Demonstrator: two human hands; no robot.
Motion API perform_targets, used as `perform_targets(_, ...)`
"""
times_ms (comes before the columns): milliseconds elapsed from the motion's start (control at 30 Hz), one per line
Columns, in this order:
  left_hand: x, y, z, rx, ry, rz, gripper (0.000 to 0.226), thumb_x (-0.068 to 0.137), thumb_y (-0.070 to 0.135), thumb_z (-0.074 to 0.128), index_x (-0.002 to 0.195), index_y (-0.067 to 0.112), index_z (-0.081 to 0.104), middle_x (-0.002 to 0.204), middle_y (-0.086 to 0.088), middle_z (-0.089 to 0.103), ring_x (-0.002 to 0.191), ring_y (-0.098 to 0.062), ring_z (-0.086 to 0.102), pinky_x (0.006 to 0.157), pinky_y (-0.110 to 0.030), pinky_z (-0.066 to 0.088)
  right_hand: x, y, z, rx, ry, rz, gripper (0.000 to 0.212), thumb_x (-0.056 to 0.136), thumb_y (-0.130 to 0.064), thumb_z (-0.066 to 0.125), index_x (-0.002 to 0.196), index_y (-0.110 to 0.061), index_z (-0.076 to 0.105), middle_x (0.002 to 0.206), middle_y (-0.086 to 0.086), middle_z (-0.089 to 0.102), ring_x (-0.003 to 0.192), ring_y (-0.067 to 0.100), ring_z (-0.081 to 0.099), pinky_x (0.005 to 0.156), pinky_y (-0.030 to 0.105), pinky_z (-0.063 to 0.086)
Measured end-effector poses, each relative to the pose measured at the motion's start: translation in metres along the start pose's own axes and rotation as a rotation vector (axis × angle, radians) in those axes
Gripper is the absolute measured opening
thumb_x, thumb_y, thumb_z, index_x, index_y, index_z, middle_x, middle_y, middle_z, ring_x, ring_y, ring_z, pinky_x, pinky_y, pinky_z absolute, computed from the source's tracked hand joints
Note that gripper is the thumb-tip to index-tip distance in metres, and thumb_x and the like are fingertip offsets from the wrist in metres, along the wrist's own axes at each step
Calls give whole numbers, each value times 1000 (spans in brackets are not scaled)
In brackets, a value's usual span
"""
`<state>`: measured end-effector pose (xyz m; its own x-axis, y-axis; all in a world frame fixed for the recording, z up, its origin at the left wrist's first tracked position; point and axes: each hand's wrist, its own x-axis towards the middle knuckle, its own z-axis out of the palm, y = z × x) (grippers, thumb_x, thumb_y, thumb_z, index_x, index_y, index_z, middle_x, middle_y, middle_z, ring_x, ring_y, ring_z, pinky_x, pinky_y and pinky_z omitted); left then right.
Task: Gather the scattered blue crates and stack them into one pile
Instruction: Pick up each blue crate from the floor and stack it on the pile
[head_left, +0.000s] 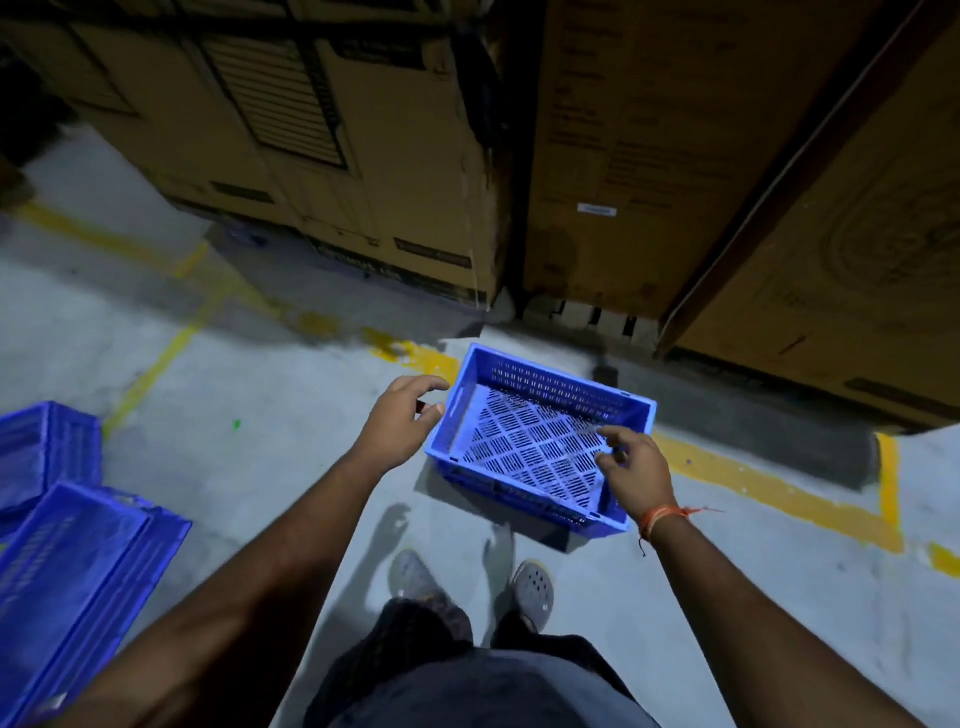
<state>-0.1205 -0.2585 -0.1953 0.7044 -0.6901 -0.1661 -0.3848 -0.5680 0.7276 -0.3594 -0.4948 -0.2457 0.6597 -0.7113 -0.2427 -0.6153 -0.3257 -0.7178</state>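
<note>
An empty blue perforated crate sits on the grey concrete floor in front of my feet, turned at an angle. My left hand hovers just beside its left wall, fingers apart, holding nothing. Above the crate's near right corner my right hand is spread, also empty. At the left edge two more blue crates rest on the floor: a near one and another behind it.
Tall cardboard boxes stand close behind the crate, with more at the right. Yellow floor lines run past the crate. My shoes are just short of it.
</note>
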Motion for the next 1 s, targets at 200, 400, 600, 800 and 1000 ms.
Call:
perform_targets(200,-48,-17,-20,-22,54,-65,30,95,20,59,124,26,62,125,-2,53,93,-15,64,86,-24,43,-23,-26,27,-53,-120,-84,33,88,-16,65,120,-21,65,123,4,56,79,0,60,82,24,47)
perform_targets(400,-103,-61,-64,-45,109,-118,28,95,23,59,121,29,62,124,0,54,93,-13,65,85,-23,44,-48,-68,80,-73,-193,-170,33,87,-17,64,119,-24,66,119,3,60,85,6,63,89,36,54)
perform_targets(600,-202,-131,-125,-86,237,-239,28,95,25,58,122,29,63,124,3,53,88,-4,64,80,-15,42,-95,-136,168,-91,-325,-271,33,83,-17,67,115,-23,68,114,4,64,89,14,66,90,40,54)
perform_targets(800,-322,-204,-182,-128,475,-419,28,93,23,61,120,28,64,121,4,53,71,4,60,83,-14,45,-151,-231,275,-142,-536,-500,33,81,-8,69,111,-23,69,106,4,62,77,11,66,80,24,52)
perform_targets(1000,-406,-262,-221,-172,702,-571,27,92,21,63,118,27,65,117,0,57,70,6,63,70,-11,41,-186,-319,358,-179,-713,-686,32,84,-9,68,112,-24,69,108,2,59,77,10,67,83,25,51)
